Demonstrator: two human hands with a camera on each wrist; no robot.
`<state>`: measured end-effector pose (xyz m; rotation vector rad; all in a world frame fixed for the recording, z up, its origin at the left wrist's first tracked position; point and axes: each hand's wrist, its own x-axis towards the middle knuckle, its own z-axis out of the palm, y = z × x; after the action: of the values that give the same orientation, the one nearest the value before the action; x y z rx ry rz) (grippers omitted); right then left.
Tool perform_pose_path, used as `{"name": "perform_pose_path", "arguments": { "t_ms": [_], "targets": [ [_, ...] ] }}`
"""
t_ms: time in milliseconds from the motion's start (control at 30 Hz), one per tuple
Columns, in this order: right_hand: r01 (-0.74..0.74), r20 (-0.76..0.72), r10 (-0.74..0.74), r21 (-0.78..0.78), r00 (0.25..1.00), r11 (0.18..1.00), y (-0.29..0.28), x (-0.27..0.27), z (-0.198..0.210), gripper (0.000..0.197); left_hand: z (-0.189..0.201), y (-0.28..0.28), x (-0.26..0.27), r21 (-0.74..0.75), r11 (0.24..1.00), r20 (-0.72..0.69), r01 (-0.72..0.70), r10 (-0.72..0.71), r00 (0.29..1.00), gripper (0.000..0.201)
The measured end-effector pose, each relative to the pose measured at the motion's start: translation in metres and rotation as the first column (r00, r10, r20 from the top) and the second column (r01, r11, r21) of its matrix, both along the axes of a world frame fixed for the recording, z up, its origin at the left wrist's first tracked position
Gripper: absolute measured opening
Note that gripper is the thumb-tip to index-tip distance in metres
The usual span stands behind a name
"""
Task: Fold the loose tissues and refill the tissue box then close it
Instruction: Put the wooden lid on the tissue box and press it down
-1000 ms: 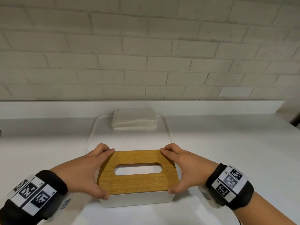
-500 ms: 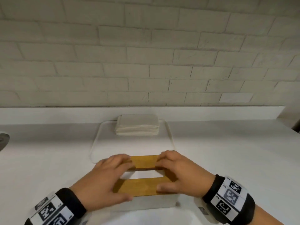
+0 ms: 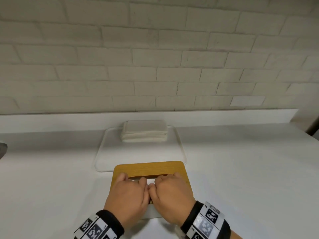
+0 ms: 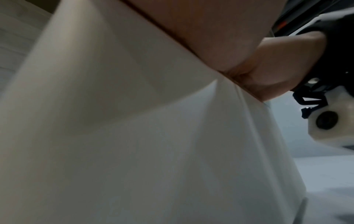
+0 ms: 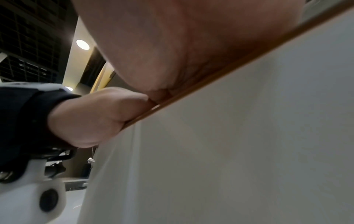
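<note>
A white tissue box (image 3: 152,212) with a wooden lid (image 3: 148,168) stands on the counter in front of me. My left hand (image 3: 127,195) and right hand (image 3: 170,194) lie side by side on the lid, touching each other. Their fingers bend down into the lid's slot and hook the near strip of wood. In the left wrist view my left palm (image 4: 201,27) rests on the lid's front edge above the box wall (image 4: 134,136). The right wrist view shows my right palm (image 5: 172,45) on that same edge. A stack of folded tissues (image 3: 145,133) sits behind the box.
The tissue stack rests at the far end of a clear tray (image 3: 103,157), whose near edge meets the box. A white ledge and brick wall close off the back. A grey object (image 3: 2,149) shows at the left edge. White counter stretches to both sides.
Both hands have slid from the lid's two ends to its middle. Their fingers, earlier around the lid's edges, now dip into the slot.
</note>
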<state>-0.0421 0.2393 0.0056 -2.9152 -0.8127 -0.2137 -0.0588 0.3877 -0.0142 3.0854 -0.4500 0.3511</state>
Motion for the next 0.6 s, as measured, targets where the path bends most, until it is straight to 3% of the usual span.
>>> {"name": "perform_pose_path", "arguments": {
  "t_ms": [100, 200, 333, 500, 600],
  "targets": [
    [-0.010, -0.026, 0.012, 0.084, 1.000, 0.996, 0.0022, 0.0010, -0.0002, 0.050, 0.0022, -0.0025, 0.0024, -0.012, 1.000, -0.023, -0.025, 0.025, 0.999, 0.046],
    [0.027, -0.038, -0.025, 0.065, 0.999, 0.998, 0.0066, 0.0009, -0.0014, 0.066, 0.0012, -0.0027, 0.0001, -0.124, 0.992, -0.023, -0.033, 0.030, 0.999, 0.052],
    [0.073, -0.104, -0.071, 0.022, 0.992, 0.997, 0.0041, 0.0021, -0.0042, 0.078, 0.0000, -0.0026, -0.0004, -0.098, 0.993, 0.000, -0.059, 0.059, 0.998, 0.044],
    [0.094, -0.196, -0.078, 0.069, 0.977, 0.993, 0.0020, 0.0062, -0.0051, 0.080, -0.0050, 0.0020, -0.0020, -0.122, 0.992, 0.074, 0.004, 0.005, 0.997, 0.032],
    [0.084, -0.255, -0.051, 0.118, 0.965, 0.989, -0.0009, 0.0087, -0.0027, 0.094, -0.0007, 0.0020, -0.0022, -0.113, 0.993, 0.088, 0.028, -0.018, 0.996, 0.028]
  ]
}}
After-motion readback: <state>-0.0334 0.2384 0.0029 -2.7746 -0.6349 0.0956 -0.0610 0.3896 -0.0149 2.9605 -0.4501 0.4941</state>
